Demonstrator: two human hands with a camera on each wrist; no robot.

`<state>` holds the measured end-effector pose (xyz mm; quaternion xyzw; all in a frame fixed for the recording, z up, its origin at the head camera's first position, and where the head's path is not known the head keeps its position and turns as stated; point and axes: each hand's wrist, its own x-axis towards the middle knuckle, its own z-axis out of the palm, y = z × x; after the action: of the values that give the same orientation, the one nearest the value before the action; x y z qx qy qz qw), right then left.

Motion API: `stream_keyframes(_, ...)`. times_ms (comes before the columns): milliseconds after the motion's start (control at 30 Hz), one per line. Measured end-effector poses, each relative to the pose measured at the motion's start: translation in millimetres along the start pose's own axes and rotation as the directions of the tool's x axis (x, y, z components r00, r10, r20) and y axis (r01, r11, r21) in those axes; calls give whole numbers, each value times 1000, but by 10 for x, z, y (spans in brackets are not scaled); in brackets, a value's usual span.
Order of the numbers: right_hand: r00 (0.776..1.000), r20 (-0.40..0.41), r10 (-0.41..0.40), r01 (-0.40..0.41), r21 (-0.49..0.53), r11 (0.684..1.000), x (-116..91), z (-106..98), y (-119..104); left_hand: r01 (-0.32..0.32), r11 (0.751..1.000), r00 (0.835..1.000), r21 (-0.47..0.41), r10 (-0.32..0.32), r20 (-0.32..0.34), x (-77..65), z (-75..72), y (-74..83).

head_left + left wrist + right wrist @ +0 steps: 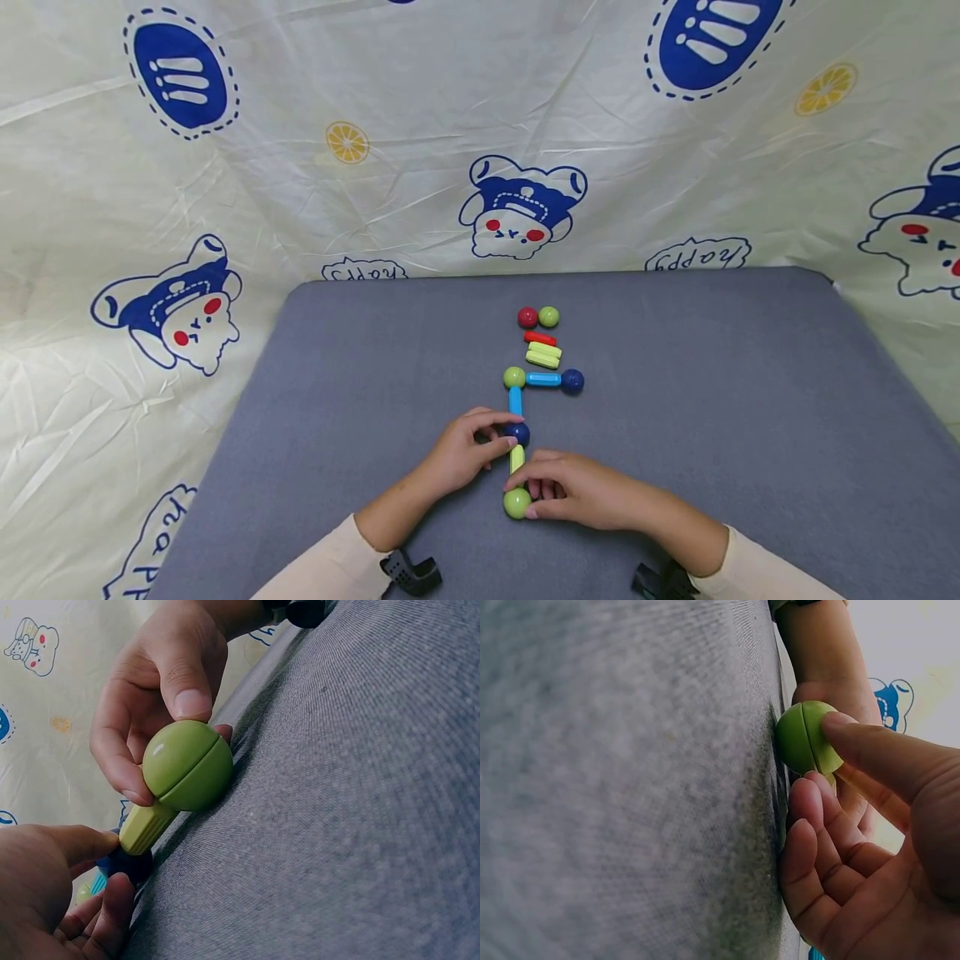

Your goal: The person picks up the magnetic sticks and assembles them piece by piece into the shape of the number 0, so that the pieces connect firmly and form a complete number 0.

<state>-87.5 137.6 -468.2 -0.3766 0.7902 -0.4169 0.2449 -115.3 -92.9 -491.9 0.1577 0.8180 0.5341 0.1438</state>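
My left hand (468, 450) pinches a dark blue ball (519, 433) between thumb and index finger. With thumb and fingers, my right hand (581, 490) grips a green ball (517, 502) at the near end of the chain. Between these two balls lies a pale yellow-green ribbed rod (146, 829), meeting both in the left wrist view. Beyond the held blue ball, a light blue rod (515, 402) leads to another green ball (514, 377). From there a second light blue rod (543, 380) runs right to another dark blue ball (572, 382).
Farther back on the grey cloth-covered table (375, 350) lie a red ball (528, 317) and a green ball (549, 317) side by side. Just nearer are a red rod (540, 338) and yellow-green rods (543, 355). A printed sheet (420, 100) hangs behind the table.
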Motion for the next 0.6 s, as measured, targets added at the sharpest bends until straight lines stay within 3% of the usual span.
stream_keyframes(600, 1000, -14, 6, -5, 18, 1000, 25, -15, -2, 11, 1000, 1000, -3, -11, -7, 2, -3, 2)
